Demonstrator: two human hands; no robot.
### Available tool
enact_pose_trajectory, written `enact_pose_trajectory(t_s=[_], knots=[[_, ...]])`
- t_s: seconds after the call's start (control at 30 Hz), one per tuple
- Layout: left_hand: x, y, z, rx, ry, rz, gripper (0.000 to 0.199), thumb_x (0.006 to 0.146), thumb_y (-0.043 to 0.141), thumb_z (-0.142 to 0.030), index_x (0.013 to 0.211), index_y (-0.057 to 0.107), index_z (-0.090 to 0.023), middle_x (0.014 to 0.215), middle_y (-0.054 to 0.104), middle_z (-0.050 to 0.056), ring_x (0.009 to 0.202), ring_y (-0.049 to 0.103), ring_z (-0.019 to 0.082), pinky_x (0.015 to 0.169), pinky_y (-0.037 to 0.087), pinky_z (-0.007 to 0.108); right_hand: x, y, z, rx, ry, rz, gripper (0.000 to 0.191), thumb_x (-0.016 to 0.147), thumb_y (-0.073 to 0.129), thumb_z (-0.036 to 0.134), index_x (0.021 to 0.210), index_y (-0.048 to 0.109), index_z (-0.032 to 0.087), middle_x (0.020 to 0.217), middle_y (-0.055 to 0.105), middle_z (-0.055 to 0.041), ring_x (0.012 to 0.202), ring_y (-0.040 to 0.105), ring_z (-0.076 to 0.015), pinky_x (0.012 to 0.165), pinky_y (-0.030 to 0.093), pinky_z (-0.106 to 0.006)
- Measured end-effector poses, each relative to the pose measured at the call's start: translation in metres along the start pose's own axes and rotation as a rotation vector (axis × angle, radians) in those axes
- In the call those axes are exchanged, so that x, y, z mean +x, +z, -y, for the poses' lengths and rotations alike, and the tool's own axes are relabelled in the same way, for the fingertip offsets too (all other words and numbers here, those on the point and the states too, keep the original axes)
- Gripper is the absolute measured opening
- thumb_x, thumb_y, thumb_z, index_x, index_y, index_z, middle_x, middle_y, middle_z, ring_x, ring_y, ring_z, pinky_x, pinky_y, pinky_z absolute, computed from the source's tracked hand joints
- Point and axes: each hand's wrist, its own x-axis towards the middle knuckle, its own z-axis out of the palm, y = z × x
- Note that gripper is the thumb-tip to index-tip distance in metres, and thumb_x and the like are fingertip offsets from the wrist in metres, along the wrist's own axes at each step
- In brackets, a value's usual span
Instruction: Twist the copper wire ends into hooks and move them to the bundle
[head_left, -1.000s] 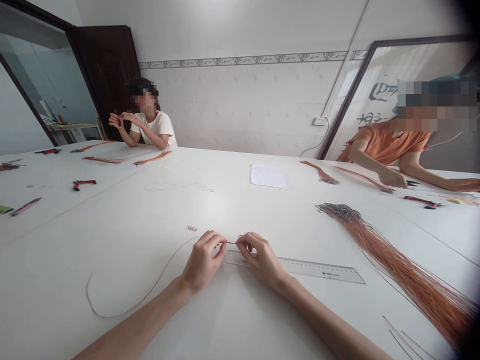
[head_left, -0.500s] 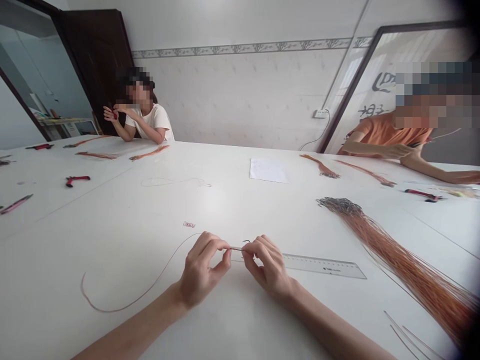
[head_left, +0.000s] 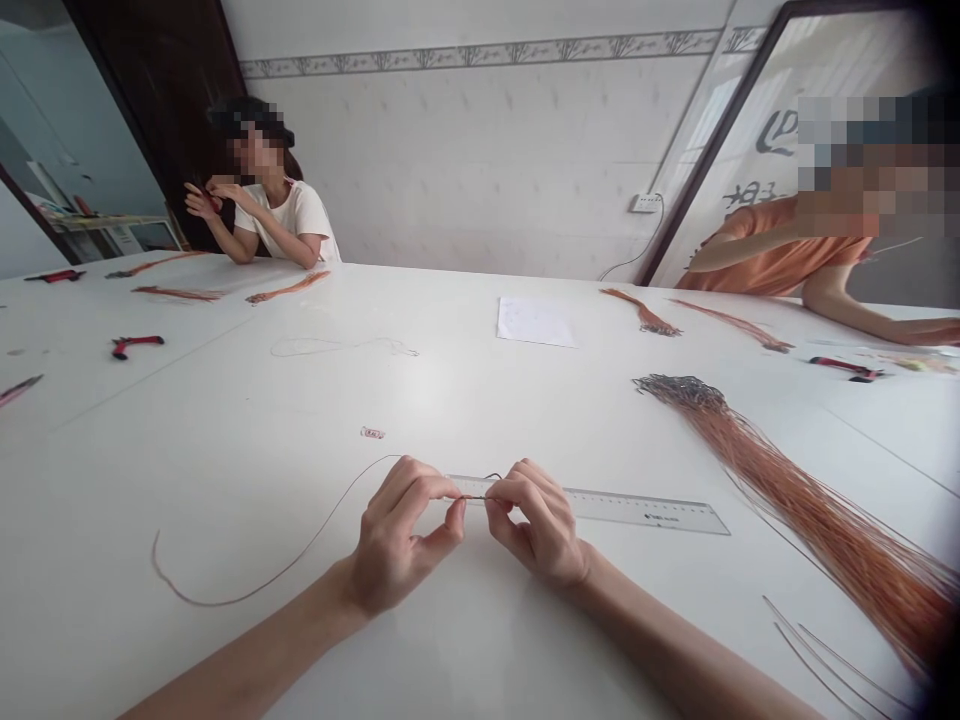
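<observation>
My left hand (head_left: 401, 530) and my right hand (head_left: 536, 525) meet over the white table (head_left: 247, 440), pinching a thin copper wire (head_left: 255, 591) between their fingertips. From my left hand the wire sweeps away in a long curve to the left across the tabletop. A short dark hooked end (head_left: 492, 476) shows just above my right fingers. A clear plastic ruler (head_left: 645, 512) lies directly behind my hands, its left part partly hidden by them. A small pink-and-white tag (head_left: 372, 433) lies just beyond my left hand.
A thick bundle of copper wires (head_left: 817, 510) lies to the right. Smaller bundles (head_left: 641, 313), red-handled pliers (head_left: 138, 344) and a paper sheet (head_left: 535, 322) lie farther off. Two seated co-workers (head_left: 262, 190) (head_left: 780, 250) are at the far side and right.
The whole scene has shifted upward in view. My hands have moved closer to the ruler, still pinching the wire. The right co-worker's forearm has lifted from the table.
</observation>
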Motion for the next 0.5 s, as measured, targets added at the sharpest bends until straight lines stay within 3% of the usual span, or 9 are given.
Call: enact_pose_trajectory(t_s=[0.5], knots=[[0.0025,-0.0002,-0.0012,0.026,0.038,-0.011,0.016,0.079,0.052,-0.002,0.082,0.053,-0.018,0.065,0.054,-0.002,0.06,0.05,0.01,0.051,0.045,0.023,-0.001,0.0004,-0.0005,-0.018,-0.012,-0.001,0.02,0.079,0.045,0.002,0.082,0.043,0.022,0.054,0.04,0.0044,0.05,0.034,-0.0106,0.047,0.03,-0.024]])
